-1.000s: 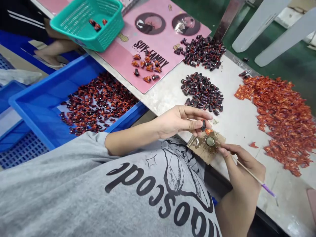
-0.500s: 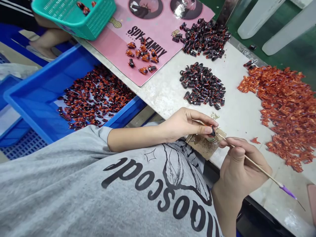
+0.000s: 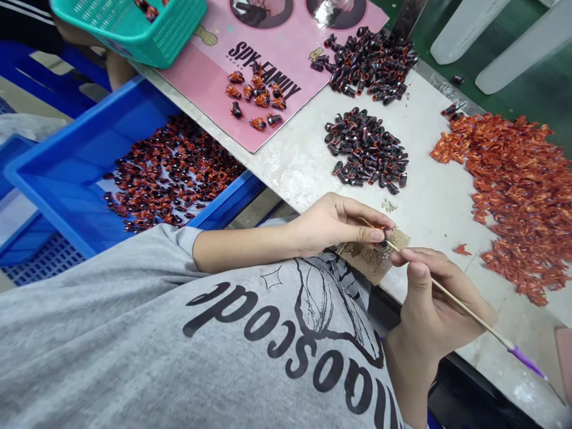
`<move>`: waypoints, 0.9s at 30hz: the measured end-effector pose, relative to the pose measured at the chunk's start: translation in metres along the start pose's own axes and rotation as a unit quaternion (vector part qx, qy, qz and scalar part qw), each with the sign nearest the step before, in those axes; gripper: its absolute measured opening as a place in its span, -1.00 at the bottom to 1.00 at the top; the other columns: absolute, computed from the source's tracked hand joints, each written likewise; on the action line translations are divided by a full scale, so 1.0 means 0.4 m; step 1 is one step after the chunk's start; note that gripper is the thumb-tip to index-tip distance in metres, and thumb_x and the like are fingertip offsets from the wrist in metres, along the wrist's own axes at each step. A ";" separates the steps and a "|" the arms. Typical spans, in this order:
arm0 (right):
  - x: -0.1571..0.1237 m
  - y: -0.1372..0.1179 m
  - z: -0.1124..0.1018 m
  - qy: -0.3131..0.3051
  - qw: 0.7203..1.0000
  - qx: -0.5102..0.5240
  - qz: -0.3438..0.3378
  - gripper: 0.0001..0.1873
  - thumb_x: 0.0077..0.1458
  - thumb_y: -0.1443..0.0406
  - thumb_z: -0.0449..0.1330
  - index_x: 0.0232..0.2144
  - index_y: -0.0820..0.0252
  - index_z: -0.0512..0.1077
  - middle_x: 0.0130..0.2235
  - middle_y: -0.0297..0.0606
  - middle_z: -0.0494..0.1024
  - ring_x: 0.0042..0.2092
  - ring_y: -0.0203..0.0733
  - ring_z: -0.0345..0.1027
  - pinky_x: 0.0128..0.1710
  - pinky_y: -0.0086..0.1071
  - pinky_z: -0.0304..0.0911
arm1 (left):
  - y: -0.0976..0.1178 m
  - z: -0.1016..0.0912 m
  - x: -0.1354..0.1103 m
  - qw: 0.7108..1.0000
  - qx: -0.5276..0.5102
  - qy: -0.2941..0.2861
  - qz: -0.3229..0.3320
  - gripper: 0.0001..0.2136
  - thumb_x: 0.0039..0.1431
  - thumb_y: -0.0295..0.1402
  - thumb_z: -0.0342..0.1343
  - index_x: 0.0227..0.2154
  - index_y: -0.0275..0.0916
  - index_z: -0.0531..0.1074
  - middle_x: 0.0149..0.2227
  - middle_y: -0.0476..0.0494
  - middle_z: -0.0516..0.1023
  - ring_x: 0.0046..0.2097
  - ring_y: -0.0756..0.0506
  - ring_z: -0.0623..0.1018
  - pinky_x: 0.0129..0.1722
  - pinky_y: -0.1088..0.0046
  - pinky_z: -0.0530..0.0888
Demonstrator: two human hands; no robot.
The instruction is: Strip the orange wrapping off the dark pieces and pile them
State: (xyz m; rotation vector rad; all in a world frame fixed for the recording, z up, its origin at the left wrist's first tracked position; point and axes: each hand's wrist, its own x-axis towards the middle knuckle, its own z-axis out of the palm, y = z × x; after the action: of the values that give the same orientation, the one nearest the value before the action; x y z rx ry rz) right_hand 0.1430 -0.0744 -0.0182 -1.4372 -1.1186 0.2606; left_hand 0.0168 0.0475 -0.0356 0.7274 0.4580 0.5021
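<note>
The small dark piece [image 3: 383, 236] is sitting almost wholly hidden between the thumb and forefinger of the person's left hand [image 3: 337, 223], so its shape and markings are hard to make out. Its long axis appears to be pointing roughly downward toward a brown cardboard card [image 3: 373, 262], though the fingertips are concealing too much to be sure. The left hand is clenching it in a firm pinch just above the card's far edge, with the other fingers curled beside it.

The right hand [image 3: 429, 304] is grasping a thin wooden stick [image 3: 469, 316] between thumb and fingers. The stick is slanting from its tip, just beside the small dark piece, out toward the near right, ending in a purple sleeve [image 3: 526, 361]. The right forefinger is lying close to the card, whose surface is showing a speckled, crusty coating.

Farther along the pale bench [image 3: 440, 205], two heaps of dark pieces [image 3: 366, 146] are lying toward the far side, and a large heap of orange-red scraps [image 3: 513, 196] is spreading to the right. A pink printed board [image 3: 272, 113] is carrying a small group of orange-and-dark pieces [image 3: 257, 98]. A blue tray [image 3: 58, 179] filled with similar pieces [image 3: 172, 173] is sitting to the left, and a teal basket [image 3: 152, 30] is cut off by the top edge.
</note>
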 end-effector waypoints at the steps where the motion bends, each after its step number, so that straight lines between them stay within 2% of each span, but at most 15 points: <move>1: 0.000 -0.001 -0.002 -0.004 1.000 -0.004 -0.002 -0.90 0.14 0.40 0.32 -0.31 0.09 0.61 -0.36 -0.38 0.65 -0.32 -0.27 0.52 -0.27 -0.31 0.42 | -0.001 0.000 -0.001 1.000 0.005 0.003 0.000 -0.76 -0.18 -0.39 0.51 -0.37 -0.29 0.68 -0.27 -0.14 0.70 -0.26 0.00 0.64 -0.10 0.40 0.60; 6: -0.001 -0.006 0.006 0.009 1.000 -0.012 0.003 -0.93 0.17 0.36 0.30 -0.35 0.13 0.59 -0.40 -0.37 0.63 -0.35 -0.27 0.50 -0.29 -0.32 0.40 | 0.000 0.005 -0.008 1.000 0.015 0.010 -0.014 -0.70 -0.22 -0.37 0.53 -0.35 -0.30 0.68 -0.22 -0.17 0.71 -0.19 -0.07 0.66 0.03 0.27 0.58; 12: 0.004 -0.014 0.020 0.070 0.997 0.037 -0.017 -0.91 0.19 0.32 0.28 -0.36 0.15 0.58 -0.43 -0.36 0.60 -0.41 -0.28 0.48 -0.37 -0.36 0.35 | 0.008 0.016 -0.016 0.999 -0.023 0.003 -0.044 -0.79 -0.17 -0.46 0.49 -0.38 -0.27 0.68 -0.35 -0.07 0.70 -0.31 0.04 0.63 -0.07 0.41 0.59; 15: 0.005 -0.016 0.017 0.065 0.997 0.047 -0.016 -0.92 0.20 0.31 0.28 -0.34 0.14 0.59 -0.41 -0.35 0.60 -0.39 -0.27 0.49 -0.38 -0.35 0.35 | 0.008 0.020 -0.018 0.999 -0.014 0.006 -0.049 -0.79 -0.17 -0.48 0.48 -0.38 -0.27 0.68 -0.36 -0.07 0.70 -0.32 0.04 0.63 -0.10 0.46 0.57; 22: 0.003 -0.012 0.019 0.053 0.996 0.060 -0.038 -0.92 0.20 0.33 0.28 -0.30 0.12 0.60 -0.41 -0.35 0.60 -0.36 -0.25 0.50 -0.37 -0.33 0.38 | 0.007 0.026 -0.018 0.999 0.001 -0.008 -0.038 -0.76 -0.19 -0.41 0.51 -0.38 -0.28 0.68 -0.31 -0.10 0.71 -0.23 -0.01 0.65 0.04 0.35 0.55; 27: 0.003 0.000 0.021 0.052 0.995 0.067 -0.051 -0.93 0.19 0.34 0.29 -0.29 0.13 0.60 -0.42 -0.35 0.60 -0.36 -0.26 0.49 -0.37 -0.34 0.37 | 0.006 0.029 -0.017 0.999 0.014 -0.021 -0.026 -0.79 -0.16 -0.43 0.50 -0.38 -0.26 0.68 -0.31 -0.08 0.71 -0.24 0.01 0.64 0.03 0.39 0.55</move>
State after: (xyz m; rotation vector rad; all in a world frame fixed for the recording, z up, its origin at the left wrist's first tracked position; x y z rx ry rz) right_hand 0.1376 -0.0683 -0.0199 -1.2573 -1.0664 0.1825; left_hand 0.0173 0.0393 -0.0249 0.7501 0.4444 0.4321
